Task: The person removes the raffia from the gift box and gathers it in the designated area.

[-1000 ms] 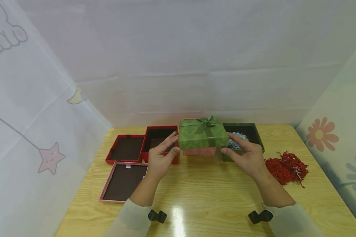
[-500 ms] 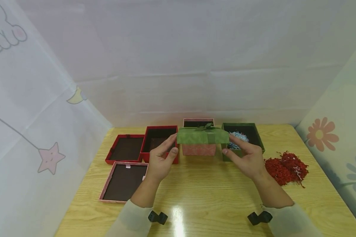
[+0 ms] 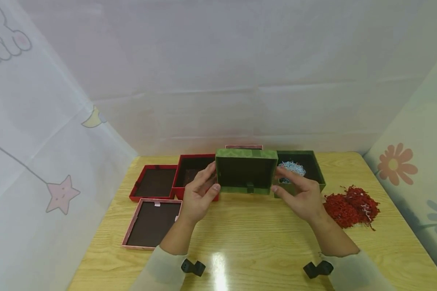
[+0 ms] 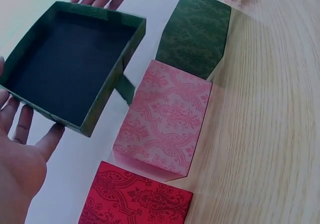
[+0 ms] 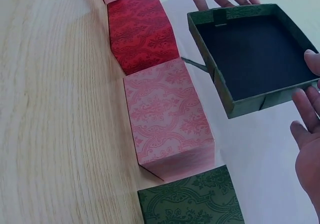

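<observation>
Between both hands is a green patterned box lid [image 3: 245,171], tilted up so its dark inside faces me. My left hand [image 3: 199,194] grips its left side, and my right hand [image 3: 303,194] grips the right side. In the left wrist view the lid [image 4: 70,64] is above and beside the pink box [image 4: 165,119], with a strip of ribbon hanging from it. The pink box [image 3: 244,147] is mostly hidden behind the lid in the head view. To the right stands the open green box [image 3: 315,169], with pale blue shredded paper [image 3: 293,167] inside.
A red box [image 3: 185,161] stands open left of the lid, beside a red lid [image 3: 154,182] lying inside up. Nearer me lies a pink lid [image 3: 153,224], also inside up. Red shredded paper [image 3: 351,206] is heaped at the right of the wooden table [image 3: 255,242].
The green lid has turned from bow side up, through level, to showing its dark inside toward me. Both hands keep their hold at its sides and have barely shifted.
</observation>
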Available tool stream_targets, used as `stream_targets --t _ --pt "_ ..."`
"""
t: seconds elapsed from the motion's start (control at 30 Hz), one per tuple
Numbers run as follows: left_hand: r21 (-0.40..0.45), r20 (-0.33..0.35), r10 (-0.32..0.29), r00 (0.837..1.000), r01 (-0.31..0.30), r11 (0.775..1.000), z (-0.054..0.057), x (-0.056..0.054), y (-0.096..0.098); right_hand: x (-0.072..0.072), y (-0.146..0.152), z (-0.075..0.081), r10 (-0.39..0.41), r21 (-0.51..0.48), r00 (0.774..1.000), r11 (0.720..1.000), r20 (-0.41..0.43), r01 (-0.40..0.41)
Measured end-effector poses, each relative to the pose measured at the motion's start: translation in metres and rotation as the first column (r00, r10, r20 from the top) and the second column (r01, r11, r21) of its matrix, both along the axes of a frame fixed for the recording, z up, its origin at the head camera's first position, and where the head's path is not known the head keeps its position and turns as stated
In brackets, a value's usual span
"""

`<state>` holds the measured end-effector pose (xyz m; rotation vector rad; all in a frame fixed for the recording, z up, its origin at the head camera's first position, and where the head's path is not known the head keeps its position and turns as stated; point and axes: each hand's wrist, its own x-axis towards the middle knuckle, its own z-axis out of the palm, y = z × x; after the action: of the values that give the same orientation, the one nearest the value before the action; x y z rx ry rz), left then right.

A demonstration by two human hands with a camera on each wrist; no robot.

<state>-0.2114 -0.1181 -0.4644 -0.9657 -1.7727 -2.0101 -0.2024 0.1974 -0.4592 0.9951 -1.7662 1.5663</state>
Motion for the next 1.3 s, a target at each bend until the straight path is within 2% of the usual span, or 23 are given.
stream_targets --t 0.2,0.43,0.63,0.77,0.9,1.03,1.17,1.3 --pt "-0.024 0.021 -0.013 1.0 0.014 1.0 0.0 0.001 -0.004 0.004 0.002 0.001 -0.029 0.047 0.997 0.999 0.066 0.026" --pt "-0.031 0.062 -0.112 0.992 0.114 0.993 -0.001 0.001 -0.011 0.008 0.001 0.0 -0.009 0.063 0.989 0.998 0.146 -0.001" --pt "-0.061 0.151 -0.155 0.976 0.165 0.984 -0.002 0.003 -0.02 0.014 0.001 -0.001 -0.026 0.115 0.968 0.993 0.249 -0.003" --pt "-0.077 0.206 -0.192 0.96 0.211 0.974 -0.001 0.005 -0.026 0.017 0.001 -0.003 0.012 0.125 0.947 0.991 0.321 -0.055" --pt "-0.116 0.238 -0.209 0.949 0.241 0.964 0.0 0.007 -0.033 0.017 0.001 -0.006 0.087 0.118 0.938 0.984 0.335 -0.133" --pt "-0.185 0.282 -0.182 0.942 0.24 0.953 0.001 0.01 -0.038 0.017 0.0 -0.01 0.143 0.123 0.936 0.974 0.321 -0.191" --pt "-0.299 0.31 -0.09 0.947 0.187 0.936 0.002 0.014 -0.042 0.02 -0.002 -0.011 0.122 0.171 0.928 0.966 0.351 -0.192" --pt "-0.371 0.284 -0.024 0.959 0.132 0.919 0.001 0.018 -0.045 0.024 -0.007 -0.012 0.082 0.217 0.924 0.961 0.373 -0.172"
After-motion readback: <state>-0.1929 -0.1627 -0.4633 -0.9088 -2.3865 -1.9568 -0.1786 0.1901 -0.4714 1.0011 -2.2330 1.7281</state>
